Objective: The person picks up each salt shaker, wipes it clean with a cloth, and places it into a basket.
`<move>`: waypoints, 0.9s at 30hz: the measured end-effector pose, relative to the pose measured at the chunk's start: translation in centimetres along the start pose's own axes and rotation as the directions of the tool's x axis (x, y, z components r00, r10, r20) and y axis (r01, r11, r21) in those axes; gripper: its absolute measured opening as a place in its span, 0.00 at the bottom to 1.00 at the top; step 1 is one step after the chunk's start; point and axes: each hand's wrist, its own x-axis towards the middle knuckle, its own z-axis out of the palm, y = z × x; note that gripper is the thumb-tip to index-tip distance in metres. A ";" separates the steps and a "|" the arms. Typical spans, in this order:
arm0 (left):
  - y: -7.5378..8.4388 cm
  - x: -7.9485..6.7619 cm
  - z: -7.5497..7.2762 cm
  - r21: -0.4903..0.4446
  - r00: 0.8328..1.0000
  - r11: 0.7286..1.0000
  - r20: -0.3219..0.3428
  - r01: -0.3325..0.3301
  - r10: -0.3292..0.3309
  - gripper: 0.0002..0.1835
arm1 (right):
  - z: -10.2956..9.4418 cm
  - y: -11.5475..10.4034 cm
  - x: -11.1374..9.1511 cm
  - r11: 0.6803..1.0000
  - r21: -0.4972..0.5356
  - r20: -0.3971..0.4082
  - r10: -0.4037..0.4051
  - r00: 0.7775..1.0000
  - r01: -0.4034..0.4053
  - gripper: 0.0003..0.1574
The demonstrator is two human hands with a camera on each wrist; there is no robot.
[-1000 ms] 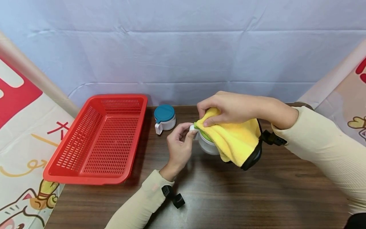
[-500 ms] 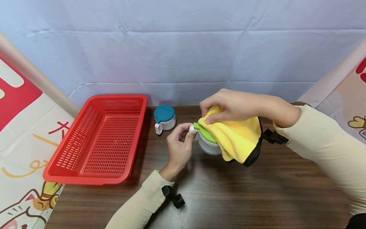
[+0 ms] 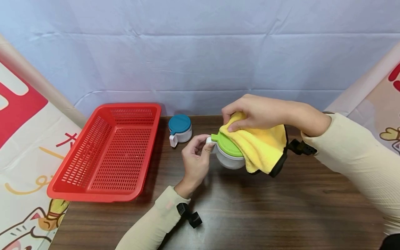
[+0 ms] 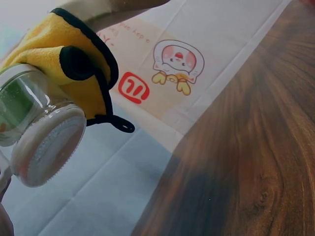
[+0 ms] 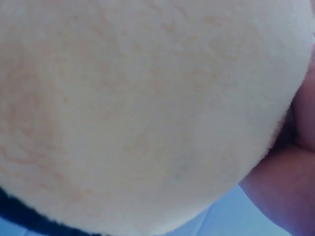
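Cloth of plush yellow fabric with a black edging (image 3: 259,147) is what we see bunched in the right hand (image 3: 248,113), whose thumb and curled fingers pinch a fold with little gap between them. It lies against the three o'clock side of a round, see-through jar with a white collar (image 3: 229,162), covering part of its flat lime-green lid (image 3: 229,143). At the jar's ten o'clock, the left hand (image 3: 196,152) grips the white handle (image 3: 210,140), thumb and curled fingers closed on it. From the left wrist we make out the jar's ridged base, off the dark brown wood-grained table (image 3: 265,215); from the right wrist, the cloth, pale and blurred, fills most of our view, its dark edge at eight o'clock. Toward ten o'clock from the held jar we find a white jar with a round blue lid (image 3: 180,129), upright on the table, its own handle at seven o'clock. Farther out, at nine o'clock, rests a red rectangular plastic basket with slotted walls and floor (image 3: 123,152). At twelve o'clock hangs a creased pale blue fabric sheet (image 3: 200,59).
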 end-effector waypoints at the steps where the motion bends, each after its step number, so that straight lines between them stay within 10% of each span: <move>1: 0.0 0.0 0.0 -0.001 1.000 1.000 -0.001 0.001 -0.001 0.08 | 0.0 0.1 0.0 1.000 -0.002 -0.003 0.000 1.000 0.000 0.08; 27: -0.1 -0.1 0.0 -0.005 1.000 1.000 -0.004 0.002 -0.002 0.08 | -1.3 1.8 -1.1 0.997 -0.036 -0.040 0.063 0.997 -0.064 0.08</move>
